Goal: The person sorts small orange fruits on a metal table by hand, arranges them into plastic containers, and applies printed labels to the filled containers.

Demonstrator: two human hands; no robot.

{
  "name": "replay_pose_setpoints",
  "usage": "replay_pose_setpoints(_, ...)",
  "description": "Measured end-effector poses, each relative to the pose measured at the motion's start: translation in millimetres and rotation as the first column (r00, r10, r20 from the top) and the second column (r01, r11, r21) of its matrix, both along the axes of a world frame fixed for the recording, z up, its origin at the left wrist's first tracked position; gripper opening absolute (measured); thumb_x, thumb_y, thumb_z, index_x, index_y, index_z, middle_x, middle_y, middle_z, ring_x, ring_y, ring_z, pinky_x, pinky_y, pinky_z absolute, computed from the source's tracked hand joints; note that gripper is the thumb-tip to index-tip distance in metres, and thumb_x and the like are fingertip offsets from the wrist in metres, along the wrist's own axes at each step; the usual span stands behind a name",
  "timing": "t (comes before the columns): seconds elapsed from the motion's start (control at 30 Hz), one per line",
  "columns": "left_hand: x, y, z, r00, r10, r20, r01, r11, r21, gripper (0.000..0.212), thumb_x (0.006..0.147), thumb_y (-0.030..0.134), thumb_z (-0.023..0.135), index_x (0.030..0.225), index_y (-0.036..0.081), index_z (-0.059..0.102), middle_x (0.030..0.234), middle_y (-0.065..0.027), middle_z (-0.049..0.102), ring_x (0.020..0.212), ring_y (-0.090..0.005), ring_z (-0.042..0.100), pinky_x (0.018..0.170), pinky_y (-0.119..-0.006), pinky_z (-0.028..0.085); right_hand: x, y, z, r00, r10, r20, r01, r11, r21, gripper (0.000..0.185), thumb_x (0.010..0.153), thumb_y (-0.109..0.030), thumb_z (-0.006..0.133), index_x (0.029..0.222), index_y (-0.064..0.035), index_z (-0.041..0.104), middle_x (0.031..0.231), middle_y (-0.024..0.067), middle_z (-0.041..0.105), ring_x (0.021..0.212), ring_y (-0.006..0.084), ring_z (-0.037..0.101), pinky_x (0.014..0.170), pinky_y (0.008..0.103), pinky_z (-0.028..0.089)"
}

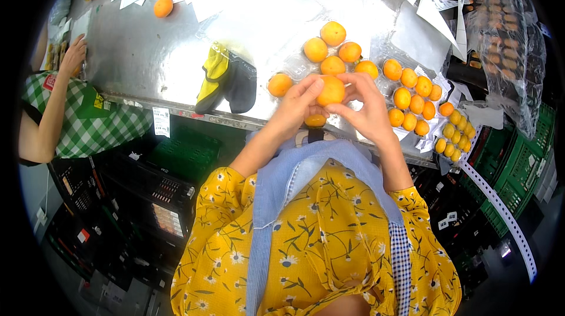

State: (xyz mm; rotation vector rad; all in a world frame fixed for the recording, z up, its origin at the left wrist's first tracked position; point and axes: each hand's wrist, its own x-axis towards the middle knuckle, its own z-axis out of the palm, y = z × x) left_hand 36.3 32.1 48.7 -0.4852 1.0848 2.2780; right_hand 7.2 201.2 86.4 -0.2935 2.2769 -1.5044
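Note:
Between my two hands is a round orange-coloured fruit [331, 90], held just above the near edge of the metal table [145, 55]. My left hand [296, 103] grips its left side, and the fingers of my right hand [365, 106] touch it from the right. Below my hands another orange fruit [315, 120] shows near the table edge. Several more fruits [333, 65] sit just beyond, some over a clear plastic tray [299, 66]. One fruit [280, 85] is left of my left hand.
Yellow-and-black gloves [227, 79] lie at left. Filled fruit trays [416, 104] and a tray of smaller yellow fruits [454, 135] are at right, near green crates [523, 170]. Loose paper [441, 20] lies behind. A co-worker's hand [74, 55] is far left.

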Motion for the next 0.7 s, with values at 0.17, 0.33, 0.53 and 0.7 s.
replay_pose_setpoints(0.17,-1,-5,-4,0.995,-0.043,0.089,0.033,0.994,0.104,0.042,0.095,0.036,0.042,0.115,0.001,0.049,0.097,-0.0073,0.06,0.074,-0.0129,0.057,0.068,-0.025,0.049,3,8,-23,0.957,-0.115,0.265,0.176,0.96,-0.217,0.034,0.078,-0.01,0.067,0.109,-0.0007,0.056,0.101,0.0091,0.053,0.083,0.0169,0.06,0.075,0.028,0.049)
replay_pose_setpoints(0.33,-2,-4,-4,0.997,-0.031,0.064,0.029,0.999,0.027,0.041,0.092,0.037,0.048,0.112,0.001,0.051,0.094,-0.0064,0.06,0.071,-0.01,0.058,0.061,-0.022,0.049,0,3,-8,0.991,-0.026,0.133,0.041,0.993,-0.114,0.04,0.075,-0.014,0.07,0.11,-0.0001,0.056,0.097,0.0099,0.055,0.081,0.0178,0.059,0.075,0.0278,0.049)
replay_pose_setpoints(0.53,-3,-4,3,0.977,-0.146,-0.158,0.102,0.961,-0.259,0.042,0.092,0.035,0.049,0.117,0.001,0.049,0.095,-0.0065,0.058,0.072,-0.0091,0.056,0.059,-0.021,0.047,-5,3,-5,0.996,0.075,-0.041,-0.075,0.997,0.015,0.049,0.068,-0.017,0.074,0.109,-0.0002,0.056,0.093,0.012,0.055,0.08,0.0196,0.059,0.071,0.0287,0.049)
replay_pose_setpoints(0.7,-5,-2,9,0.996,0.059,-0.063,-0.071,0.977,-0.199,0.041,0.094,0.034,0.046,0.122,0.003,0.045,0.096,-0.0066,0.054,0.07,-0.0096,0.055,0.059,-0.022,0.046,-57,16,-22,0.995,-0.087,-0.05,0.087,0.996,0.005,0.052,0.065,-0.02,0.077,0.109,-0.0001,0.056,0.097,0.0104,0.058,0.083,0.0161,0.058,0.072,0.0278,0.049)
